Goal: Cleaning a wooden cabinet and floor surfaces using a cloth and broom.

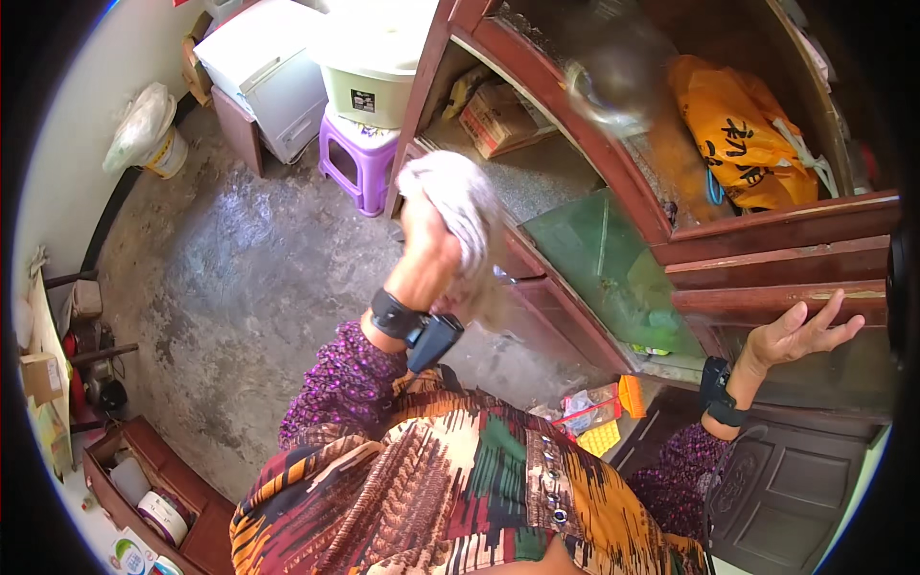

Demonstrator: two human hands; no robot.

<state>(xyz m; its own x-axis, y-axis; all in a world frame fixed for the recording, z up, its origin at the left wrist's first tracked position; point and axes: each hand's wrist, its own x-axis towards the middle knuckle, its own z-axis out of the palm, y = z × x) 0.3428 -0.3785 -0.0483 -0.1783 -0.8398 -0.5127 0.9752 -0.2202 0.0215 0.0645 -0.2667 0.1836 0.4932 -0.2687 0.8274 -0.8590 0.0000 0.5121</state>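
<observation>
In my left hand point(430, 233) is a bunched, pale cloth point(460, 194), slightly blurred, in front of a red-brown wooden cabinet point(632, 194). My right hand point(801, 334) is raised with its fingers apart and nothing in it, nearest to the cabinet's lower wooden rails point(773, 298); I cannot tell whether it touches them. Inside the cabinet, an orange plastic bag point(747, 136) with printed writing lies beside a blurred, see-through round object point(611, 90). A cardboard box point(503, 118) lies in another compartment, near a greenish glass panel point(604, 251).
A purple plastic stool point(359, 162) holds a pale green tub point(370, 93), beside a white cabinet-like box point(280, 93). A bucket point(169, 154) with a plastic bag stands by the wall. Red and orange plastic items point(604, 410) lie low by the cabinet. At lower left is a wooden drawer point(144, 474).
</observation>
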